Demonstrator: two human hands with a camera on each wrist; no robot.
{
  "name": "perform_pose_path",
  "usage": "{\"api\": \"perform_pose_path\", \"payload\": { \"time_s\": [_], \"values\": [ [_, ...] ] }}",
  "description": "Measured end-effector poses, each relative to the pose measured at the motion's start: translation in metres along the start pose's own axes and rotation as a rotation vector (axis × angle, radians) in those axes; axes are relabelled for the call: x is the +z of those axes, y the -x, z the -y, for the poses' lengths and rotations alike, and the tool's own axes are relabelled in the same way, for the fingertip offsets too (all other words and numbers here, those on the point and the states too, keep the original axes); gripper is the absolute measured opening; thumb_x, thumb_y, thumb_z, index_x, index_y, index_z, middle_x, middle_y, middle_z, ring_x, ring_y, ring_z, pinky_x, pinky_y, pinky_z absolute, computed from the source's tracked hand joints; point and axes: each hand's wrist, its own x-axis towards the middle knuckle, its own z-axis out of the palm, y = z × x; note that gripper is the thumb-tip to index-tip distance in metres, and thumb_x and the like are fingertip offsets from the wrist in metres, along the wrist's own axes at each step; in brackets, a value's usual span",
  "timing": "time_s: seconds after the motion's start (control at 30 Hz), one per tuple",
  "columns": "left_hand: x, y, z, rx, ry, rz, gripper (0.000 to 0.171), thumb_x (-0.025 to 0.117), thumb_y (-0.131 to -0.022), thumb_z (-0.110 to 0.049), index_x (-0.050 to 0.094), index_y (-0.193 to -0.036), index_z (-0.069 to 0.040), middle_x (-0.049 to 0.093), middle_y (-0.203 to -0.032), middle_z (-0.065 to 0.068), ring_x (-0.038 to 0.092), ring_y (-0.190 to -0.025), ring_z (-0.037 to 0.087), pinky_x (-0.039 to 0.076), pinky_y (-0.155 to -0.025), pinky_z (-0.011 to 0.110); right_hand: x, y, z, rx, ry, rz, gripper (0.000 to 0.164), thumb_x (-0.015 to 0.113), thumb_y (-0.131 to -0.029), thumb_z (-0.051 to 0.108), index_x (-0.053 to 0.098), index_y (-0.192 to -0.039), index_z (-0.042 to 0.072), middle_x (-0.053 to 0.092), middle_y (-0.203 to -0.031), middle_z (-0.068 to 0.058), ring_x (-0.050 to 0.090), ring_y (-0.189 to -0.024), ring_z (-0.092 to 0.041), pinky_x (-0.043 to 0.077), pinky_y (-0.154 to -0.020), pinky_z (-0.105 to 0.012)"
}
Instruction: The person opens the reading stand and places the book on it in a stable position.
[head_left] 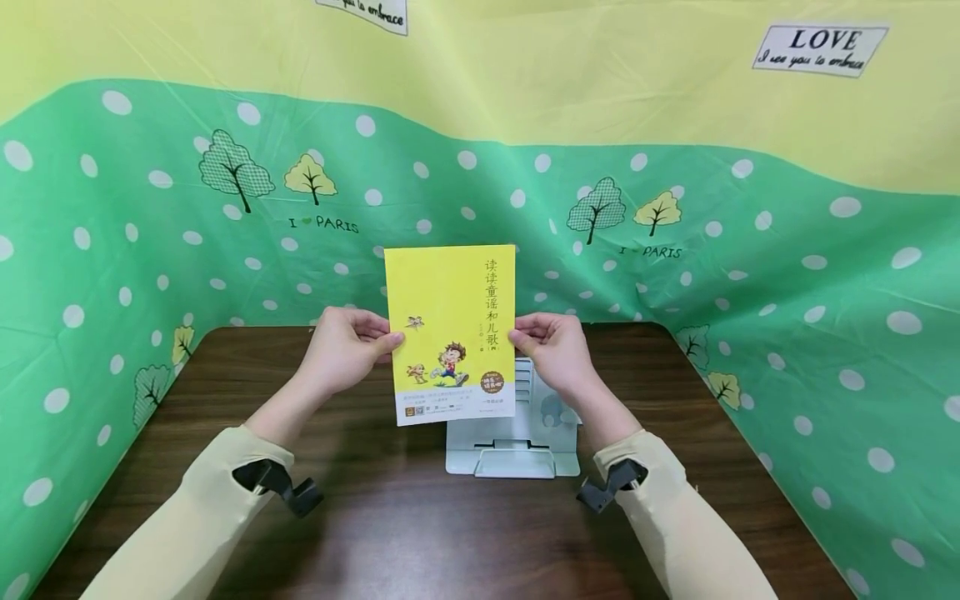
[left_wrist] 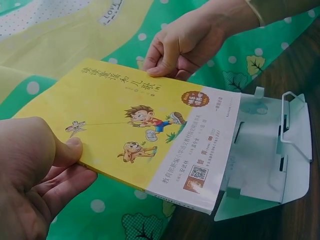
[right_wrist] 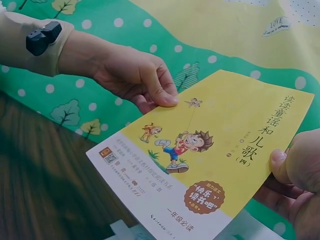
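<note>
A thin yellow children's book (head_left: 450, 317) is held upright above the table, its front cover facing me. The cover shows a running boy, a small dog and Chinese lettering. My left hand (head_left: 347, 346) pinches its left edge, thumb on the cover and fingers behind. On the opposite edge my right hand (head_left: 555, 346) pinches it the same way. Behind and below the book stands a pale blue-green book stand (head_left: 513, 450), partly covered by it; in the left wrist view the stand (left_wrist: 265, 165) shows its wire front support.
The dark wooden table (head_left: 390, 517) spreads beneath both arms. A green and yellow cloth (head_left: 465, 200) with dots and trees hangs behind the table and along both sides. Each wrist carries a black camera mount (head_left: 281, 485).
</note>
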Motion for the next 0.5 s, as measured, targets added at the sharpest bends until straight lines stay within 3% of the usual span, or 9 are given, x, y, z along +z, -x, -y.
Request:
{"api": "perform_pose_path", "payload": {
  "time_s": [0.13,0.3,0.5],
  "values": [
    [0.007,-0.005,-0.003,0.007,-0.008,-0.002,0.019,0.084,-0.093,-0.010,0.076,-0.099,0.006,0.077,-0.089,0.015,0.077,-0.076,0.025,0.063,-0.064,0.034,-0.008,-0.004,0.001,-0.013,0.001,-0.018,0.016,0.075,-0.098,-0.001,0.076,-0.112,-0.008,0.077,-0.100,-0.019,0.076,-0.085,-0.023,0.062,-0.079,-0.028],
    [0.014,-0.010,-0.007,0.024,-0.014,0.000,0.018,0.084,-0.093,-0.010,0.076,-0.098,0.005,0.076,-0.087,0.014,0.076,-0.074,0.023,0.063,-0.064,0.034,-0.016,-0.005,0.001,-0.023,0.002,-0.032,0.016,0.074,-0.098,-0.002,0.075,-0.112,-0.009,0.077,-0.100,-0.020,0.077,-0.084,-0.024,0.063,-0.080,-0.033],
    [0.023,-0.014,-0.013,0.041,-0.043,-0.003,0.017,0.085,-0.092,-0.011,0.077,-0.097,0.003,0.076,-0.085,0.011,0.077,-0.075,0.028,0.063,-0.064,0.033,-0.025,-0.006,0.000,-0.012,0.054,-0.054,0.016,0.075,-0.098,0.001,0.077,-0.113,-0.006,0.078,-0.101,-0.018,0.078,-0.087,-0.025,0.062,-0.081,-0.029]
  ]
}}
